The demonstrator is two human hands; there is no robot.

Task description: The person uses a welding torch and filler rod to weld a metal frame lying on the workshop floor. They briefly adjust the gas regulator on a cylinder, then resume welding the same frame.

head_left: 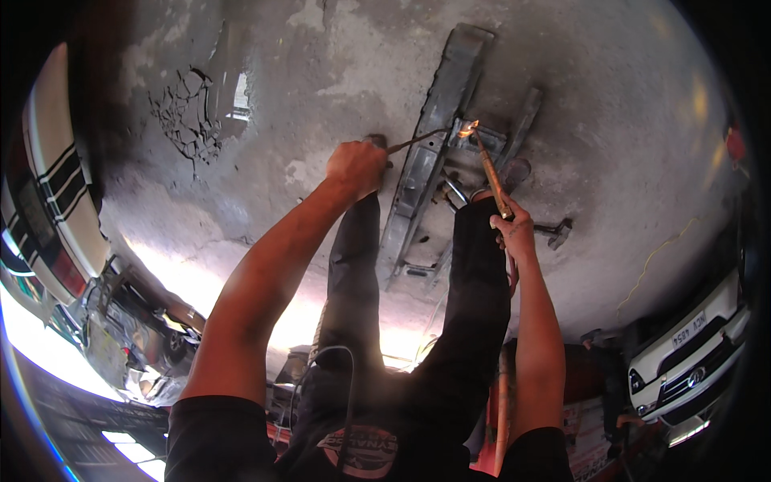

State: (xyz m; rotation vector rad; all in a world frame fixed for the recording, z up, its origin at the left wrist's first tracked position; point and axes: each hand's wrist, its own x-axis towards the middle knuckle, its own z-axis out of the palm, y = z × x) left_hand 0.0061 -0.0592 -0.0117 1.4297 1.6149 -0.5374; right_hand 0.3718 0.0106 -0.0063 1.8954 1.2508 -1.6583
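My left hand (357, 167) is closed round the end of a thin dark rod (418, 140). That rod reaches right, over a long steel channel (427, 120) lying on the floor, to the small orange flame (468, 128). In my right hand (516, 231) is a brass-coloured gas torch (490, 170), its tip at the glowing spot on a short crosspiece (487, 141). The crosspiece sits between the channel and a narrower steel bar (526, 116). Beyond the right wrist lies a hammer (556, 233), its handle partly hidden.
My dark-trousered legs (353, 273) straddle the channel's near end. Cracked concrete (185, 116) is at the left. A white vehicle (691, 353) stands right, a striped vehicle (64, 177) left. A yellow cord (657, 257) lies on the right-hand floor.
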